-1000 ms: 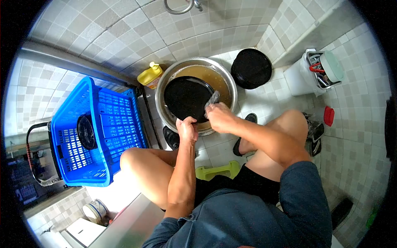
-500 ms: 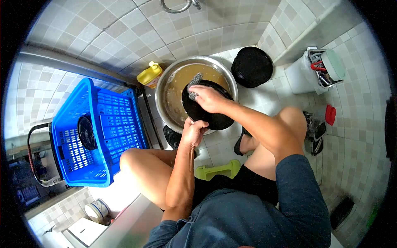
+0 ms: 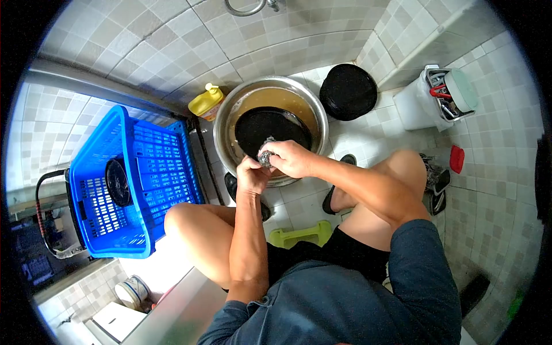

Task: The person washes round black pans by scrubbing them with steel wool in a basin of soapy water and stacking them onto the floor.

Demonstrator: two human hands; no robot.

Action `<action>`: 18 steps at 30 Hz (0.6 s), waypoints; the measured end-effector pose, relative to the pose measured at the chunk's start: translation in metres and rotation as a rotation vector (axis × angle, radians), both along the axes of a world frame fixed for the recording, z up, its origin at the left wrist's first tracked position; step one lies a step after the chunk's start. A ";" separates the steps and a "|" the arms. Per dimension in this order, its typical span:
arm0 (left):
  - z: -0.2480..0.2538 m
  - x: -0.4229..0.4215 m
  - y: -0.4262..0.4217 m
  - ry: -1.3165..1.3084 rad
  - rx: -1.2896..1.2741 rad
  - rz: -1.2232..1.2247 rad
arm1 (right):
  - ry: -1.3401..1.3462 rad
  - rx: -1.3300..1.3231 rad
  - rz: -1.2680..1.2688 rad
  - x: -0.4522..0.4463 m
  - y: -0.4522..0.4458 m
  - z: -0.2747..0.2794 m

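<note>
A round black pan (image 3: 267, 125) is tilted over a wide metal basin (image 3: 220, 122) of brownish water (image 3: 290, 96). My left hand (image 3: 252, 174) grips the pan at its near edge. My right hand (image 3: 292, 158) is closed on a grey metal scouring pad (image 3: 265, 157), which touches the near edge of the pan close beside my left fingers. The two hands are almost touching above the near side of the basin.
Black round pans (image 3: 348, 92) lie on the floor right of the basin. A yellow bottle (image 3: 206, 103) stands at its left. Further left is a blue basket (image 3: 164, 181) with a dark round item (image 3: 118, 182) inside. A white bin (image 3: 415, 106) stands right, a green stool (image 3: 301, 234) below.
The pan has shifted left and lies flatter over the basin. My right hand with the scouring pad has come from the pan's far edge to its near edge, beside my left hand.
</note>
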State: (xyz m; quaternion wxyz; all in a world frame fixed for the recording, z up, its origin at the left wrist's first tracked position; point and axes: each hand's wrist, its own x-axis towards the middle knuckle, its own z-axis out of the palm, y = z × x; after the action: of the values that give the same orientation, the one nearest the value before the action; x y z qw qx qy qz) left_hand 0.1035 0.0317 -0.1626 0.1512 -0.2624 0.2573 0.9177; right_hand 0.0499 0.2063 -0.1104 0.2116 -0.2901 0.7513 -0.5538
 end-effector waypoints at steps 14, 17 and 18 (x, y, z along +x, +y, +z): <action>0.025 -0.006 0.022 -0.034 -0.363 0.290 | 0.521 0.590 -0.131 -0.012 0.039 -0.012; -0.011 0.004 0.001 0.005 -0.393 0.120 | 0.694 0.586 -0.208 -0.036 0.044 -0.034; -0.009 0.004 0.005 0.002 -0.394 0.118 | 0.781 0.576 -0.227 -0.043 0.045 -0.040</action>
State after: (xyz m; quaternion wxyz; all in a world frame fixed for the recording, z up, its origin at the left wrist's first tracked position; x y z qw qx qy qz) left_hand 0.1077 0.0364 -0.1719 0.0426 -0.3005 0.4162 0.8571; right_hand 0.0067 0.2511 -0.1500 -0.0757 -0.3221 0.9237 -0.1932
